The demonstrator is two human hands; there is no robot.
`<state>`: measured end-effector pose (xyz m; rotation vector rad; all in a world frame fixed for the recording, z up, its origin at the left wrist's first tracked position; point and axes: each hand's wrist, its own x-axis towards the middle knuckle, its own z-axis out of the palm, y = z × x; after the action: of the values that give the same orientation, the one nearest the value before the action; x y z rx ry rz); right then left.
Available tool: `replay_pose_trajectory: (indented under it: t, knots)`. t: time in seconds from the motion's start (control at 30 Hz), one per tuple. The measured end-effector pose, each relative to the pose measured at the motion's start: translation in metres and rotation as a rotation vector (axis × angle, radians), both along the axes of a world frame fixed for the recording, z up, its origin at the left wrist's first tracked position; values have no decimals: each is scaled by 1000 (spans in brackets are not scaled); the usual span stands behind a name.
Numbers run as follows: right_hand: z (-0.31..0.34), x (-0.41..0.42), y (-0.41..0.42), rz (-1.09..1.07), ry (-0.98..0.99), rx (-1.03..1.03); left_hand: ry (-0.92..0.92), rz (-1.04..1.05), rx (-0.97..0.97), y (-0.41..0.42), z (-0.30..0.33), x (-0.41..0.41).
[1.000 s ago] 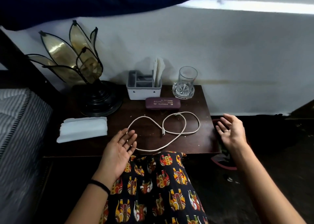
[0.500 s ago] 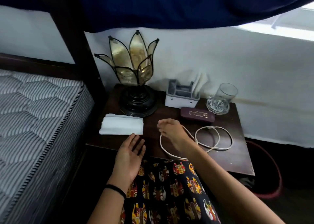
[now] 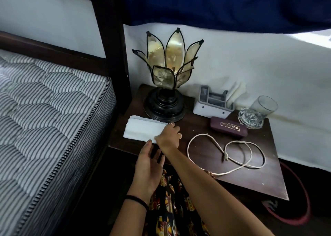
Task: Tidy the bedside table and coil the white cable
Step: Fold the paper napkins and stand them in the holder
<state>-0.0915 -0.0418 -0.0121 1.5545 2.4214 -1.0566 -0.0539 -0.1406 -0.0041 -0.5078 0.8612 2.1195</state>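
Right, the white cable (image 3: 227,152) lay uncoiled in loose overlapping loops on the right half of the dark wooden desk (image 3: 259,178), one end trailing toward the front edge, its plug (image 3: 226,157) resting inside the loops. Neither hand touched it. The right hand (image 3: 169,137) reached across to the left part of the desk, resting on the right end of a folded white cloth (image 3: 141,129); the fingers looked curled at the cloth's edge, but whether they actually gripped it I couldn't tell. The left hand (image 3: 147,167) hovered just in front of the desk's front edge, fingers straight and relaxed, holding nothing, fingertips near the cloth's front corner. A black band (image 3: 138,200) sat on the left wrist. Behind the cloth stood a petal-shaped lamp (image 3: 170,78) on a round black base. To the right of it, a grey organizer (image 3: 212,105) against the wall, a maroon glasses case (image 3: 229,128) just in front of that, and an upright glass tumbler (image 3: 256,113) at the back right corner. Striped mattress (image 3: 44,119) lay left of the desk, dark bedpost (image 3: 111,38) between them.
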Motion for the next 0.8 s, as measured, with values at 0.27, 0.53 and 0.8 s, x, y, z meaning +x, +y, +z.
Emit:
replay_pose_trajectory:
  t: [0.27, 0.53, 0.8]
  knots:
    - [4, -19, -3, -298, 134, -254, -63, 89, -5, -12, -1, -5]
    - [10, 17, 30, -552, 418, -815, -127, 126, -115, -12, 3, -11]
    - [40, 98, 68, -458, 686, -1011, -46, -92, -206, -1, 13, -9]
